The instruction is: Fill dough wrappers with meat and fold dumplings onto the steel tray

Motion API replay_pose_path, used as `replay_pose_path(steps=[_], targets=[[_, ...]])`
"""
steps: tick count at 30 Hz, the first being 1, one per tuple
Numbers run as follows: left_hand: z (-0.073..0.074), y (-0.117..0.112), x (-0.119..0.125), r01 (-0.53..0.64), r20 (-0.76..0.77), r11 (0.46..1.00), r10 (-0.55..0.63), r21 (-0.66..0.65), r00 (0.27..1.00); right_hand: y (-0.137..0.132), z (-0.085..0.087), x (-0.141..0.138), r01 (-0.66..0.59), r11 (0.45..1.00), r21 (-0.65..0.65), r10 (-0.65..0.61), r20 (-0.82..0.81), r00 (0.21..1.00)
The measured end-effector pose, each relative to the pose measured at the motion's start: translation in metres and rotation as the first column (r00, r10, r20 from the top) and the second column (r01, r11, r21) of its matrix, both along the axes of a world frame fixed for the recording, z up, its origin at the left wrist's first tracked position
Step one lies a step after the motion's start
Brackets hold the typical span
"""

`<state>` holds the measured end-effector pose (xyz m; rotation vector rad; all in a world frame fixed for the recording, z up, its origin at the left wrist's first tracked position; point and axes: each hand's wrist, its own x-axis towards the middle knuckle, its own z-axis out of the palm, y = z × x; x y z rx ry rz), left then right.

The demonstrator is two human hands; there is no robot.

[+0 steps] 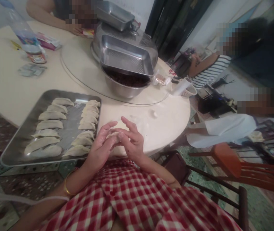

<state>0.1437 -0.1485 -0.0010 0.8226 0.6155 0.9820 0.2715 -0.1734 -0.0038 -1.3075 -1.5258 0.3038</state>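
Observation:
Both my hands meet above the table's near edge around a pale dumpling point(115, 136), mostly covered by the fingers. My left hand point(104, 139) grips it from the left, its thumb pressed along the dough. From the other side my right hand point(133, 139) pinches the same dumpling with thumb and curled fingers. Close by on the left, a metal tray point(72, 126) holds two rows of folded dumplings, one of them a dumpling point(52, 115) in the left row. How far the held dumpling's edge is sealed I cannot tell.
A steel bowl of dark filling point(124, 91) stands on the glass turntable point(76, 69), an empty metal pan point(127, 54) resting over it. A plastic bottle point(21, 29) and a jar point(36, 56) stand far left. Other people are across the table and at right, near an orange chair point(226, 160).

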Motion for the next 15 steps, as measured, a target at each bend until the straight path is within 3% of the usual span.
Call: replay_pose_path(steps=[3, 6, 12, 15], targets=[[0.0014, 0.0003, -0.0012, 0.040, 0.020, 0.999, -0.040, -0.015, 0.999, 0.0005, -0.0007, 0.0007, 0.026, 1.000, 0.016, -0.026, 0.001, 1.000], [0.0003, 0.0007, -0.0040, 0.091, 0.036, 0.995, -0.090, -0.033, 0.995, 0.0025, -0.0026, 0.0041, -0.039, 0.998, 0.048, 0.040, -0.038, 0.998], [-0.0064, 0.0020, -0.0088, 0.174, 0.010, 0.985, -0.174, -0.006, 0.985, 0.0064, -0.0019, 0.0077, -0.149, 0.987, -0.056, 0.143, -0.093, 0.985], [-0.0063, 0.0033, -0.0083, 0.168, -0.011, 0.986, -0.168, -0.012, 0.986, 0.0065, -0.0012, 0.0068, -0.142, 0.990, -0.027, 0.139, -0.082, 0.987]])
